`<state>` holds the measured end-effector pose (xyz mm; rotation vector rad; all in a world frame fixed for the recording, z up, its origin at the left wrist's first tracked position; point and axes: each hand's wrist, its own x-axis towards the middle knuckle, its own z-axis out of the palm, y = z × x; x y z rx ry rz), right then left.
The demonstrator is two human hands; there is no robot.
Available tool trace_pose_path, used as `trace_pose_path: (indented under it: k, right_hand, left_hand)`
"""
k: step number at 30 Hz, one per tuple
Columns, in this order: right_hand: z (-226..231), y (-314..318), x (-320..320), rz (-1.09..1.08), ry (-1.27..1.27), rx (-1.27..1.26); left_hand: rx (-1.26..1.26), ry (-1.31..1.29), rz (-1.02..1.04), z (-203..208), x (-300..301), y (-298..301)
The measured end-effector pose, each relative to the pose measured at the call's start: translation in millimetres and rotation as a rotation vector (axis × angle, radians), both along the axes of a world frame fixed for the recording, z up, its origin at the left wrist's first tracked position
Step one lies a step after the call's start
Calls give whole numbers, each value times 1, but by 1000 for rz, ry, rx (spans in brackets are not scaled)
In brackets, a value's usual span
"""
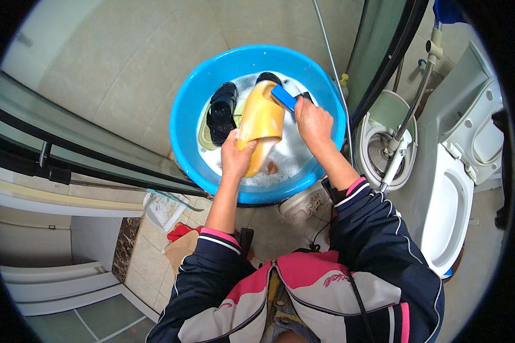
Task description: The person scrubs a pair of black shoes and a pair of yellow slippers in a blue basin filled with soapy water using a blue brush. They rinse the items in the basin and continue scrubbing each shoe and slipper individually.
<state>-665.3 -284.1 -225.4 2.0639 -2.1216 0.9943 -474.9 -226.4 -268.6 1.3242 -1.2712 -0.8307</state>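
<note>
A yellow slide slipper is held up over a large blue basin of soapy water. My left hand is closed round the slipper's near edge. In my right hand is a blue scrubbing brush, whose head lies against the far end of the slipper. A black sandal rests in the suds left of the yellow slipper, on top of pale green footwear. Another dark shoe shows in part behind the yellow slipper. White foam covers much of the water.
At the right stand a white toilet and a mop bucket with a mop handle leaning out of it. Dark-framed glass doors flank the basin. A white shoe is by the basin's near rim, and a dustpan lies at the left.
</note>
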Motion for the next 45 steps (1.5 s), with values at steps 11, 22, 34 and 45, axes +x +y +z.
trace_pose_path:
  k: [11,22,34,45]
  right_hand:
    - [-5,14,20,203,-69,71]
    - [-14,12,21,169,-22,51]
    - [13,38,34,337,127,107]
    - [5,30,28,279,153,47]
  left_hand:
    - [198,348,-46,4,3,-1]
    - [251,406,-112,5,8,1]
    - [239,86,-115,-3,21,-2]
    - [186,-183,-53,-4,19,2]
